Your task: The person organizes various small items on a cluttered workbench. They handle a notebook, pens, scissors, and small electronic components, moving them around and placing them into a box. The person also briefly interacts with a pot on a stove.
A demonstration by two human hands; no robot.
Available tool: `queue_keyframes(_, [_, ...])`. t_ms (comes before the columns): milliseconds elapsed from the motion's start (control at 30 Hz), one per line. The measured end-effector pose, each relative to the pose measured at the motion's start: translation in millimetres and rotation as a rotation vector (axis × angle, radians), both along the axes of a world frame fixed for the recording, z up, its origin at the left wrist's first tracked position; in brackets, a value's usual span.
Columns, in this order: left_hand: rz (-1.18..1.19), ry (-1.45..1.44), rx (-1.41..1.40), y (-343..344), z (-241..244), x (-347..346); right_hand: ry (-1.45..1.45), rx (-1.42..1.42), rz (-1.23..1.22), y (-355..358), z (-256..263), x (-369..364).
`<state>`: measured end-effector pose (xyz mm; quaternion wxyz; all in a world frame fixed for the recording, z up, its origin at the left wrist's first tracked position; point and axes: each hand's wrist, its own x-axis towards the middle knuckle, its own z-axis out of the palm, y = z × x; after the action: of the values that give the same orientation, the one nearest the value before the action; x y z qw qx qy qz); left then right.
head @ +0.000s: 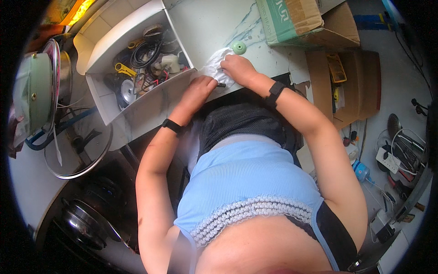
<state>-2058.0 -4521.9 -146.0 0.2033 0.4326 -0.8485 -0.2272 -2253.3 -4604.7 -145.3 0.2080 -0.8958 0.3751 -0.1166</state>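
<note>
My left hand is at the table's near edge, its thumb and fingers closed on a small dark cylindrical piece that sticks out to the right. Up and to the right, my right hand pinches a small metallic piece at its fingertips; what it is cannot be made out. Under and between both hands lies a crumpled white sheet, thin like tissue or plastic. A round pale green cap with a small central hole rests just beyond my right hand.
On the left stands an open white box of cables, yellow tools and parts. A green-and-brown cardboard box sits at the back right, with another open carton below it. A power strip and a glass lid lie farther out.
</note>
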Motion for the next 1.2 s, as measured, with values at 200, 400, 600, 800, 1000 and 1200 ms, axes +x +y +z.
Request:
queue_keyframes(200, [0.005,-0.140,0.117,8.4,6.8,10.4,0.108,-0.163,-0.243,-6.3,-4.3,2.1])
queue_keyframes(400, [0.130,0.007,0.007,14.6,5.1,8.5,0.168,-0.123,-0.235,-14.6,-9.5,0.3])
queue_keyframes(600, [0.086,-0.075,0.421,-20.4,11.7,-4.3,0.129,-0.209,-0.084,-4.8,7.5,3.6])
queue_keyframes(800, [0.111,-0.060,0.120,4.3,22.7,8.9,0.127,-0.195,-0.066,-8.8,4.9,-3.1])
queue_keyframes(1000, [0.226,0.066,0.356,69.7,30.5,28.7,0.000,-0.256,0.139,-7.9,11.5,14.3])
queue_keyframes(1200, [0.318,0.255,0.489,80.2,28.2,34.0,0.025,-0.083,0.488,11.0,-2.5,41.8])
